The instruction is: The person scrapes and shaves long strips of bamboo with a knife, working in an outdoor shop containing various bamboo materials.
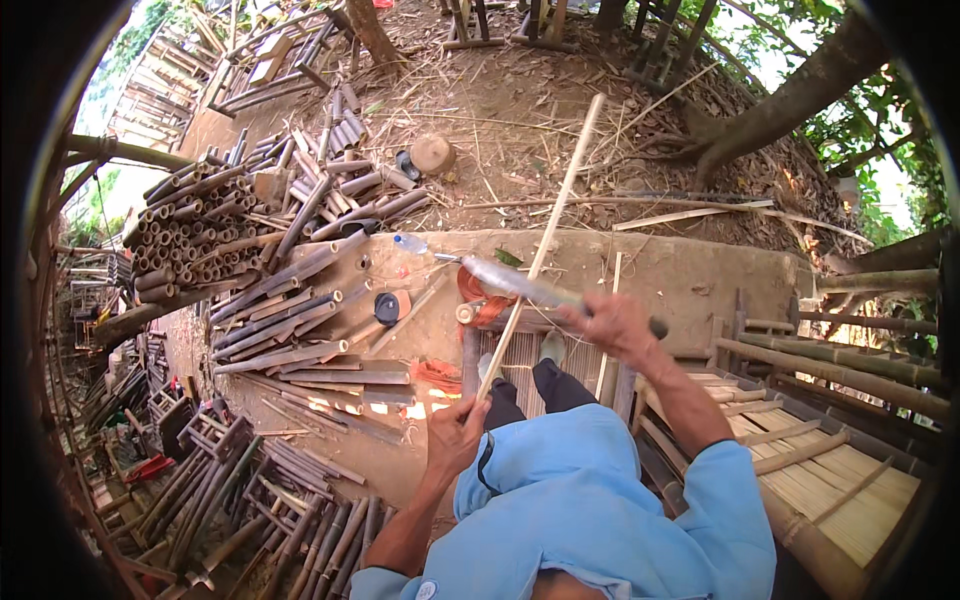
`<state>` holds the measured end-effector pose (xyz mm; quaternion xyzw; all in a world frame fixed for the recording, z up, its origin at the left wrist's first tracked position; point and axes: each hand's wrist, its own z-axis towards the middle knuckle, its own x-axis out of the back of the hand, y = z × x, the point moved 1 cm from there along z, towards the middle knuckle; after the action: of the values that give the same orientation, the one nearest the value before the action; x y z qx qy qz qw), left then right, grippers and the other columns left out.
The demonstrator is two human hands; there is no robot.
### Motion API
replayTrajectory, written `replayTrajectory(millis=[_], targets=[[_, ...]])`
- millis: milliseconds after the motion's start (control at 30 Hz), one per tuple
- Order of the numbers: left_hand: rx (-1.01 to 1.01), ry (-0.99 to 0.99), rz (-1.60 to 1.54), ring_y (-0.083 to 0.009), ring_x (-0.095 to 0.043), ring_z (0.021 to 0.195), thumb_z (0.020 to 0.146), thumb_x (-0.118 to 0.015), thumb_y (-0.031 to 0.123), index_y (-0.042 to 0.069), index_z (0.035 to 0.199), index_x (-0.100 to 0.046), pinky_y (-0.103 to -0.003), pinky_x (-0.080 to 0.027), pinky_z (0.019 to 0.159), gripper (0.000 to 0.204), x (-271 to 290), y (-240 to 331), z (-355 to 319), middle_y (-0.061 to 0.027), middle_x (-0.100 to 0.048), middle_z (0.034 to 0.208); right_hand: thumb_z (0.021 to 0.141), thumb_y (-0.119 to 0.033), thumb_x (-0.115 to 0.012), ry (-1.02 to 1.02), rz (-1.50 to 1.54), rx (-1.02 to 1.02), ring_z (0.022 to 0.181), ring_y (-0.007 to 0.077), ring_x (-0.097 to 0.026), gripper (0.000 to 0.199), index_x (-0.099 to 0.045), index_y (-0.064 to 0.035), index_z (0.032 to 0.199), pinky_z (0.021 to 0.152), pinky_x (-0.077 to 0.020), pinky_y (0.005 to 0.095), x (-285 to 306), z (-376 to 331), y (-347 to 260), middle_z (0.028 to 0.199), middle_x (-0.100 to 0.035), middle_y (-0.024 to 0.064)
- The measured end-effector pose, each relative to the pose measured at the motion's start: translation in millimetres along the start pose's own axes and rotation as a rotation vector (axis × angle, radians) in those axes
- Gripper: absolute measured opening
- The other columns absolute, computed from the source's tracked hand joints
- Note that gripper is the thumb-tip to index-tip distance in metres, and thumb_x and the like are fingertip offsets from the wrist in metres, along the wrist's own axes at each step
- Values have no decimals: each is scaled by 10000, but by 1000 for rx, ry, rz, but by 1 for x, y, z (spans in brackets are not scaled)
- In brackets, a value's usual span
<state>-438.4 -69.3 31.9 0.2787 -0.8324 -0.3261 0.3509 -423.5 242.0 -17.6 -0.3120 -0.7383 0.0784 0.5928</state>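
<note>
My left hand (456, 432) is closed around the lower end of a long, pale bamboo strip (566, 190), which slants up and away to the far right. In my right hand (612, 326) is a large knife (512, 281), gripped by its handle. Its blade is smeared by motion and points left, crossing the strip in the picture; whether the two touch I cannot tell. Below the blade, a bamboo frame with slats (520, 352) stands before my legs, my feet over it. Orange string (478, 290) is bundled at its far left corner.
Cut bamboo tubes (200, 235) are piled at the left, with dark bamboo poles (285, 325) nearer. A black cup (387, 308) and a plastic bottle (409, 243) are on the ground. A bamboo bench (830, 460) stands close on the right. Farther off are a stump (433, 155) and trees.
</note>
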Motion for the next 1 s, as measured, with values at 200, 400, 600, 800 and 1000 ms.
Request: replayTrajectory(millis=[200, 400, 600, 800, 1000], targets=[[1, 28, -134, -30, -409, 531, 956, -654, 171, -15, 935, -722, -260, -310, 464, 199, -10, 9, -2, 45, -469, 563, 862, -735, -525, -46, 20, 409, 559, 389, -644, 709, -600, -52, 686, 530, -515, 491, -29, -22, -17, 579, -612, 181], [49, -36, -146, -16, -405, 547, 961, -645, 157, -34, 867, -701, -239, -290, 461, 220, -3, -2, -12, 57, -468, 570, 846, -739, -548, -67, -91, 333, 636, 361, -685, 707, -686, -55, 731, 519, -525, 470, -14, -18, -11, 588, -625, 197], [149, -87, -94, -26, -411, 543, 954, -653, 170, -15, 844, -723, -248, -307, 460, 227, 26, -8, -54, 58, -460, 571, 840, -751, -523, -57, 3, -196, 723, 393, -695, 680, -718, -100, 866, 673, -546, 490, -2, 6, 48, 742, -686, 208], [295, -113, -83, -39, -455, 501, 909, -697, 175, -17, 886, -758, -220, -314, 446, 203, 69, -90, -86, 42, -523, 581, 857, -772, -490, 116, 222, -470, 758, 415, -689, 763, -742, -56, 932, 695, -532, 485, 0, 19, 78, 772, -695, 229], [538, -329, -197, -89, -493, 486, 935, -646, 175, -13, 717, -677, -249, -349, 435, 289, 100, -114, -109, -6, -522, 533, 946, -513, -567, 261, 726, -428, 630, 198, -641, 559, -696, 29, 894, 599, -495, 367, -51, 18, 39, 664, -658, 115]])
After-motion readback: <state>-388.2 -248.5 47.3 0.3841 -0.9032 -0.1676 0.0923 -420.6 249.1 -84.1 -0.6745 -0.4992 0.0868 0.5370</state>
